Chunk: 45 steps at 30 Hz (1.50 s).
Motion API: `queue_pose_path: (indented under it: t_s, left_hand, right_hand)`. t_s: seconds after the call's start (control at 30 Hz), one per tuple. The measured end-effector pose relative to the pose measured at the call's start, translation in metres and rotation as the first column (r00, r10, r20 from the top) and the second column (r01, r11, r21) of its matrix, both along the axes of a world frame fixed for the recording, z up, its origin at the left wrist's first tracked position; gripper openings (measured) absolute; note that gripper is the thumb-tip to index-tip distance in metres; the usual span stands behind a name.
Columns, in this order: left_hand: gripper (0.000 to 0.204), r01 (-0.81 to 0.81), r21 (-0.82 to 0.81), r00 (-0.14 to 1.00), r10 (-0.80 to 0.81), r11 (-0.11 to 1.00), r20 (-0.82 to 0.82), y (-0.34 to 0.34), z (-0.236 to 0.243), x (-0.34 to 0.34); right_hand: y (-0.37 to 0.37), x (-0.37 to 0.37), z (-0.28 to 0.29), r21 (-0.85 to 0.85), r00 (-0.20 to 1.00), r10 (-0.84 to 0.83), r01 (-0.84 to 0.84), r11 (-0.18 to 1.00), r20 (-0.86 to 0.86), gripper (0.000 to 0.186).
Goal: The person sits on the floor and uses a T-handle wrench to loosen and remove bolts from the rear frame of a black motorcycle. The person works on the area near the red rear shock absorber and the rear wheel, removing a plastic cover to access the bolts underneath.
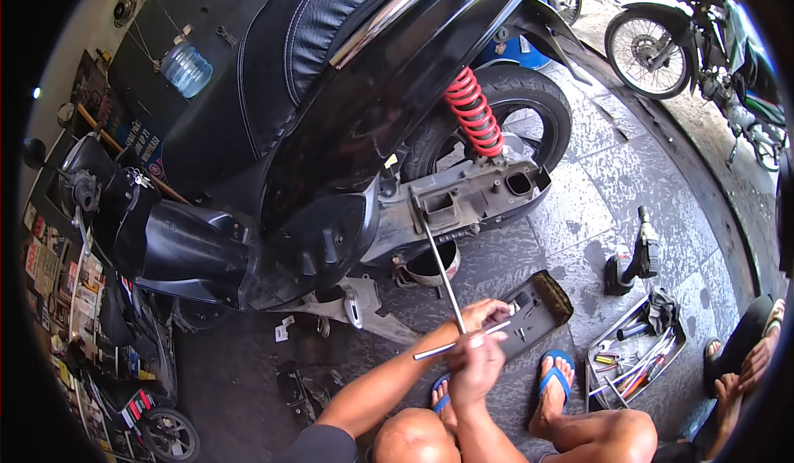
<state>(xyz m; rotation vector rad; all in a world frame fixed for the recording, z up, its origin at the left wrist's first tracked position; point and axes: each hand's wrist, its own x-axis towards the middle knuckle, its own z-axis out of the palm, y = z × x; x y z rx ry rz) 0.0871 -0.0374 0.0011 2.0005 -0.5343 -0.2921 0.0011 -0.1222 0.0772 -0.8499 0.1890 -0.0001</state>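
Observation:
My right hand (471, 364) grips a silver T-handle wrench (442, 268), whose long shaft reaches the grimy metal housing (471, 206) below the scooter's red spring (473, 107). Just beyond it, my left hand (484, 314) has its fingers curled near the wrench handle, around something small and light that I cannot make out. Under my left fingers and to their right is a dark rectangular tray (542, 314) holding small bolts. The black scooter (182, 239) stands across the upper left, its rear wheel (546, 132) behind the housing.
A power tool (637, 256) rests on tiles above a tray of hand tools (594, 380). Below the scooter are a bowl (438, 264) and removed plastic panel (331, 307). Another person (744, 380) sits at the right edge. A motorcycle (649, 49) stands top right, another scooter (165, 434) lower left.

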Motion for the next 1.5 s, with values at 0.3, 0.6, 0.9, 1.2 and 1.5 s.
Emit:
queue_pose_path:
  t_s: [0.3,0.6,0.9,1.2,1.5]
  left_hand:
    - [0.056,-0.099,-0.619,0.683,-0.399,0.779,-0.612,0.068,0.044,0.01]
    - [0.055,-0.247,-0.166,0.534,-0.009,0.955,-0.846,0.053,0.059,0.003]
    - [0.067,-0.147,0.167,0.8,0.216,0.975,-0.56,0.063,0.074,0.004]
    - [0.04,-0.032,0.723,0.999,0.041,0.69,0.005,0.022,0.172,-0.054]
    - [0.032,-0.29,0.611,0.957,0.207,0.737,0.205,0.054,0.104,-0.083]
  right_hand:
    - [0.012,-0.006,-0.02,0.248,0.946,0.273,-0.226,0.942,-0.176,0.064]
    - [0.025,0.0,-0.059,-0.166,0.972,0.227,-0.215,0.962,0.055,0.056]
    - [0.022,0.04,-0.048,-0.518,0.951,0.303,-0.228,0.825,0.064,0.018]
    - [-0.03,0.074,-0.001,-0.943,0.604,0.745,-0.038,-0.329,-0.284,0.041]
    - [-0.088,0.107,-0.014,-0.622,0.638,0.763,-0.64,0.452,-0.102,0.04]
